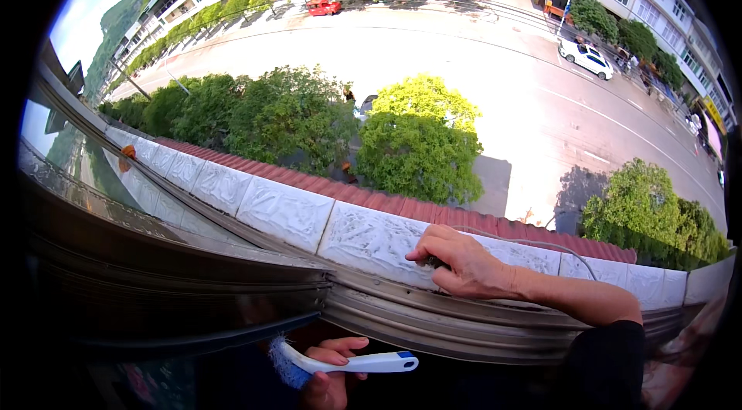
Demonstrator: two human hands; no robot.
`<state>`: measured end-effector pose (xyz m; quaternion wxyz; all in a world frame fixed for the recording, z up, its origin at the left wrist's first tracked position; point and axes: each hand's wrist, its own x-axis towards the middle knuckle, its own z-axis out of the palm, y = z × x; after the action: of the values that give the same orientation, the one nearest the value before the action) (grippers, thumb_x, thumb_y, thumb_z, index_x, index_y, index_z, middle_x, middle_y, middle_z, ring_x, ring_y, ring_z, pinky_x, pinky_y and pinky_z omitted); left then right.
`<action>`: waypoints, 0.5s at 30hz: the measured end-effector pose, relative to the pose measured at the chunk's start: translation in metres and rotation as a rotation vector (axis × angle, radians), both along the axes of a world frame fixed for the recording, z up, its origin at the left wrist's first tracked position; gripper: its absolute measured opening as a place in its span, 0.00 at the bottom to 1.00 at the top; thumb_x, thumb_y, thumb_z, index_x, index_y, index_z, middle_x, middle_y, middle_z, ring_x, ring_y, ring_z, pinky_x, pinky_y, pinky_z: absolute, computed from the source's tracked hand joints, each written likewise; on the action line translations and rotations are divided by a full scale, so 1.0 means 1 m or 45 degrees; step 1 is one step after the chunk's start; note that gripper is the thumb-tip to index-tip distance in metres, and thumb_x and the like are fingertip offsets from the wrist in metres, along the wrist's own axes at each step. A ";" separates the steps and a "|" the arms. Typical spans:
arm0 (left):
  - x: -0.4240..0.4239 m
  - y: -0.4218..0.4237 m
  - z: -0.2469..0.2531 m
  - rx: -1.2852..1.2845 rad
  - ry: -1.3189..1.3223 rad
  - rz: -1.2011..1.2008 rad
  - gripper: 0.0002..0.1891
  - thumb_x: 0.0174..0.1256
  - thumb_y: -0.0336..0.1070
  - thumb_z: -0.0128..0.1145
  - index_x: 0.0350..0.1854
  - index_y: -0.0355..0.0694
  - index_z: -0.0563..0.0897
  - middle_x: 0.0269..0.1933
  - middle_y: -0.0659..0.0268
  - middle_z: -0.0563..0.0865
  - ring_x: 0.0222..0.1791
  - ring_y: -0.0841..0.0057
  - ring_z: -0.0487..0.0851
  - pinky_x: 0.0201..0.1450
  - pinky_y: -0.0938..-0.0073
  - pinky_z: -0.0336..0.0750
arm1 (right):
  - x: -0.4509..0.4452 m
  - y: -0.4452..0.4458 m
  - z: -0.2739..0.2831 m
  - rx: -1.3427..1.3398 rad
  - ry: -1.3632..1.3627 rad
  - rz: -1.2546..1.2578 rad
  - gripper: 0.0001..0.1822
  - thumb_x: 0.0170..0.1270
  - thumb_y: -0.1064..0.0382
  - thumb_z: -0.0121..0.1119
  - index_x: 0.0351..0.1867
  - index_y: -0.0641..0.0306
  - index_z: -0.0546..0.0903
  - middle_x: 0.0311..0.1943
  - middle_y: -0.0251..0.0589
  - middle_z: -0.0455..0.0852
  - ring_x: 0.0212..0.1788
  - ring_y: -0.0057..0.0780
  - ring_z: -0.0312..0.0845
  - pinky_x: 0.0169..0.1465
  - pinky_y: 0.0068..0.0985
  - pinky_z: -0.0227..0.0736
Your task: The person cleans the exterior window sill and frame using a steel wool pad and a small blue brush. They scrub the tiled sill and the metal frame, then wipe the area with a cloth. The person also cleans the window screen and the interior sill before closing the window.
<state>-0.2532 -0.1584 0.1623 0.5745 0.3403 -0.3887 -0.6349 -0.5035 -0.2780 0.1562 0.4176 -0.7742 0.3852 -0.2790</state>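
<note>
In my left hand [333, 375], low in the view, is a scrubbing brush with a white plastic handle [379, 362] and blue bristles [287, 365]. The bristles face left and touch nothing that I can see. My right hand [472, 265] reaches out over the window track and rests on the ledge of white relief-patterned tiles [371, 236]. Its fingers curl around a small dark object [436, 263], mostly hidden by the hand, so its kind is unclear. Dark residue lies in the tile relief around that hand.
A metal sliding-window track [406, 317] runs below the ledge, with a window sash [191, 253] at left. A grey cable [539, 242] loops over the tiles. Beyond lie a red corrugated roof [406, 210], trees [417, 149] and a street [516, 79] far below. A small orange thing [128, 151] sits at far left.
</note>
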 end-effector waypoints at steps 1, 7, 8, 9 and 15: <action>0.000 0.002 -0.004 -0.002 0.015 0.003 0.19 0.61 0.54 0.52 0.41 0.42 0.74 0.50 0.46 0.77 0.31 0.75 0.76 0.39 0.73 0.72 | 0.008 -0.001 -0.007 -0.015 -0.055 -0.001 0.18 0.47 0.74 0.46 0.44 0.69 0.75 0.39 0.47 0.74 0.45 0.42 0.71 0.52 0.30 0.67; 0.007 0.016 -0.017 0.039 -0.008 0.045 0.19 0.62 0.53 0.53 0.42 0.41 0.74 0.52 0.47 0.76 0.32 0.74 0.76 0.42 0.71 0.73 | 0.012 -0.014 -0.026 -0.152 -0.157 0.024 0.18 0.50 0.74 0.54 0.46 0.66 0.76 0.44 0.44 0.73 0.48 0.38 0.70 0.51 0.28 0.68; 0.008 0.017 -0.018 0.039 -0.012 0.101 0.19 0.62 0.52 0.53 0.42 0.41 0.74 0.52 0.47 0.76 0.32 0.74 0.76 0.42 0.71 0.73 | 0.010 -0.015 -0.030 -0.259 -0.101 0.002 0.18 0.51 0.73 0.54 0.47 0.64 0.76 0.43 0.44 0.73 0.47 0.38 0.70 0.51 0.28 0.68; 0.009 0.018 -0.019 0.038 -0.016 0.157 0.18 0.62 0.52 0.53 0.42 0.41 0.74 0.52 0.47 0.75 0.32 0.74 0.76 0.43 0.70 0.73 | 0.008 -0.016 -0.032 -0.366 -0.046 -0.021 0.18 0.51 0.72 0.55 0.47 0.62 0.77 0.41 0.44 0.73 0.46 0.38 0.70 0.51 0.29 0.68; 0.027 0.015 -0.032 0.231 -0.290 0.673 0.25 0.68 0.50 0.43 0.57 0.34 0.66 0.48 0.47 0.79 0.37 0.65 0.83 0.32 0.72 0.77 | -0.009 -0.010 -0.016 -0.671 0.665 -0.069 0.17 0.52 0.60 0.62 0.45 0.56 0.78 0.34 0.41 0.74 0.37 0.34 0.73 0.38 0.27 0.70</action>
<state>-0.2265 -0.1435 0.1301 0.6397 0.5486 -0.2902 -0.4534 -0.5128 -0.2883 0.1401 0.0839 -0.8898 0.4141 -0.1726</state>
